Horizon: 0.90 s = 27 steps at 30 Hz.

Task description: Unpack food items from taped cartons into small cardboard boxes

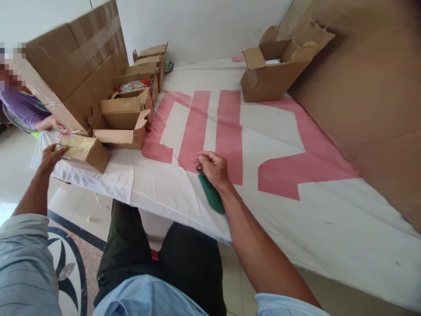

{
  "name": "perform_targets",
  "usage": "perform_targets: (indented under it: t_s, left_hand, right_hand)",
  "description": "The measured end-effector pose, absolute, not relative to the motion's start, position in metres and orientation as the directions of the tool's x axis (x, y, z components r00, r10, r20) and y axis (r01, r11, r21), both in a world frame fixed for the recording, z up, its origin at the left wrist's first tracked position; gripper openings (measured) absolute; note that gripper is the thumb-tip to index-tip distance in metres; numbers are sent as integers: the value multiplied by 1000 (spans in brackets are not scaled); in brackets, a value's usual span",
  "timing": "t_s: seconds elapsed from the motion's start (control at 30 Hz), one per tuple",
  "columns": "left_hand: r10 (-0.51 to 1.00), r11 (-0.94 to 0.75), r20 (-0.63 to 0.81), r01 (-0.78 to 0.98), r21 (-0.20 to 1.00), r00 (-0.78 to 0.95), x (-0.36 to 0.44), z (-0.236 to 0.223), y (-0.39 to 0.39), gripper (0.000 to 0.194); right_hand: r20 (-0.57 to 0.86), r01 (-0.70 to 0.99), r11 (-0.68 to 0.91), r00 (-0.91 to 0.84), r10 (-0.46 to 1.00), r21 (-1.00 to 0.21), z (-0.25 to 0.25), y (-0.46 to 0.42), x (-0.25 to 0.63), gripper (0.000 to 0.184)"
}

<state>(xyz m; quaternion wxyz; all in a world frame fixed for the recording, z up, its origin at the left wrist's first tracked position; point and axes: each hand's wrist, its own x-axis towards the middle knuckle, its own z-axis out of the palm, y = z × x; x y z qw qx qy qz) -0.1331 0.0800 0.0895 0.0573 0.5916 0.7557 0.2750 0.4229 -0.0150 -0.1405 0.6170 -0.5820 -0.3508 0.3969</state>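
My left hand point(51, 156) grips the near end of a small closed cardboard box point(86, 152) wrapped in clear tape, at the left edge of the white and pink cloth point(210, 127). My right hand point(213, 168) rests on the cloth with fingers curled round a green ridged handle point(212, 196) that sticks out beneath the wrist. What tool the handle belongs to is hidden by the hand.
Several open cardboard boxes point(123, 120) line the left side behind the small box. A big sealed carton point(72, 66) stands at far left. Another open box point(276, 70) sits at the back. A large cardboard sheet point(371, 101) leans on the right. Another person point(29, 109) sits at left.
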Motion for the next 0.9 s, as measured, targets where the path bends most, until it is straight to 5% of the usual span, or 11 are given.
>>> perform_targets:
  t_s: [0.27,0.6,0.9]
  left_hand:
    - [919,208,100,683,700,-382,-103,72,40,74]
    - [985,-80,170,772,630,-36,-9,30,-54,76]
    - [969,-220,241,637,739,56,-4,13,-76,70]
  right_hand:
    - [-1,-68,33,448,894,-997,-142,-17,424,41]
    - [6,24,-4,408,913,-1000,-128,-26,423,50]
    - [129,225,56,324,937,-973,-113,-88,393,59]
